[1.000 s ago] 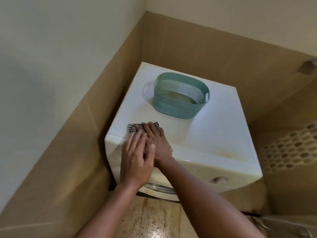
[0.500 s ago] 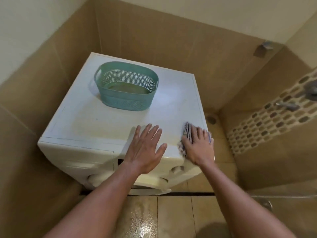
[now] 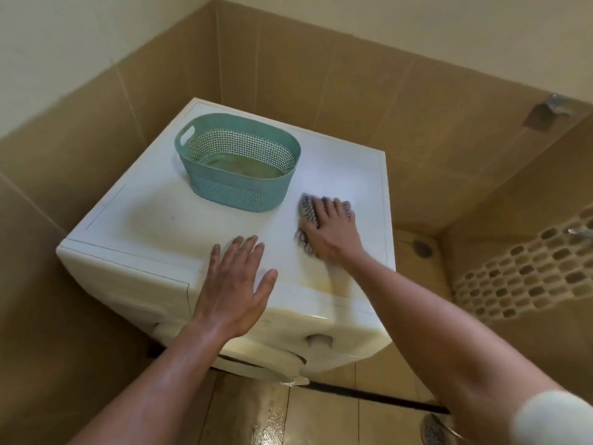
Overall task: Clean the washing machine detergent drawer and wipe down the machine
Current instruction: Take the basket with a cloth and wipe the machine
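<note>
White front-loading washing machine [image 3: 154,220] stands in a corner, with tan tiled walls [image 3: 337,101] close behind it and along its left side, and a glossy tan tiled floor [image 3: 256,412] in front of it. A teal perforated plastic basket [image 3: 237,194] with cut-out handles sits on the machine's flat top toward the back left, upright, with only a brownish base showing inside. To the right of the basket on the same top, the right hand [image 3: 330,232] lies palm down on a grey striped cloth [image 3: 306,207], fingers spread and fairly straight, pressing it flat against the surface rather than clutching it; the cloth shows past the fingertips and along the thumb side. The left hand [image 3: 234,290] is released and holds nothing: it rests palm down with fingers splayed on the front edge of the machine's top, near the middle, apart from both the cloth and the basket. A yellowish stain [image 3: 330,284] marks the top near the front right, between the 2 forearms. On the machine's front face a round white knob [image 3: 319,340] sits toward the right, and the upper curve of the round door [image 3: 263,364] shows below it. To the machine's right the floor holds a round drain [image 3: 422,248], and a band of pebble mosaic tile [image 3: 513,277] runs along the right-hand wall.
</note>
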Action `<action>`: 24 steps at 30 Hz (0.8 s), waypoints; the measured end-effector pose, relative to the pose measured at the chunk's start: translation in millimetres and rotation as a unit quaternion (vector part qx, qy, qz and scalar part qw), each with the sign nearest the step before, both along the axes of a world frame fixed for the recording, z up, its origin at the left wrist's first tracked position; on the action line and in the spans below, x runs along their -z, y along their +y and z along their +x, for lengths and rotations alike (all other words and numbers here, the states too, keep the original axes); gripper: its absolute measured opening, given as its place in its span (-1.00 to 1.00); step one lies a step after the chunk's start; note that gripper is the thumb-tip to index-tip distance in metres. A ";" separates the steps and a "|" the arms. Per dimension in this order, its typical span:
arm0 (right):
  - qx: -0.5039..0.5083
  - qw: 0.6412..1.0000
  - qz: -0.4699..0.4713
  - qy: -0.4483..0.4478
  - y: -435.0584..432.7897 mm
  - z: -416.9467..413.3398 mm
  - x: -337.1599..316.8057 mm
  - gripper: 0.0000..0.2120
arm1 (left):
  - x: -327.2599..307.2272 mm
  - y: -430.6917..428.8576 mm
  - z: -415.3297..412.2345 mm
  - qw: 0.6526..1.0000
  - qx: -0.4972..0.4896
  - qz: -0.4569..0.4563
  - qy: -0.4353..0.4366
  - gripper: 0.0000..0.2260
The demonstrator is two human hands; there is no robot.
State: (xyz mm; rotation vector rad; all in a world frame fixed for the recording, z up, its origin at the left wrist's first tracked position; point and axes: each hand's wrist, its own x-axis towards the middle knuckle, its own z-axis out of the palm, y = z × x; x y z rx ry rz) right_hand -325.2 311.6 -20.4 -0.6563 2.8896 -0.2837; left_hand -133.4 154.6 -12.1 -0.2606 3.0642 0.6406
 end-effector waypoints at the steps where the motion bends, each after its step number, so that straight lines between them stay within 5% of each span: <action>1: -0.034 0.999 -0.004 -0.004 1.4 21.8 -0.9 -0.32 | -0.2 1.3 4.5 1.000 -0.007 0.003 -0.004 -0.28; 5: -0.097 0.995 -0.005 -0.028 38.1 64.6 -2.9 -0.37 | -6.5 3.7 18.0 1.000 -0.028 0.011 0.005 -0.27; 11: 0.125 0.992 0.017 -0.004 56.1 -60.4 -0.7 -0.39 | -1.5 1.2 24.8 0.998 -0.040 0.027 0.032 -0.29; 15: 0.063 0.998 0.006 -0.014 10.5 -84.7 -2.7 -0.34 | 7.9 7.6 20.4 0.997 -0.051 0.048 0.035 -0.29; 24: -0.073 0.997 0.014 -0.008 4.7 52.9 -2.3 -0.36 | 1.8 1.3 8.6 0.996 -0.079 0.034 0.007 -0.30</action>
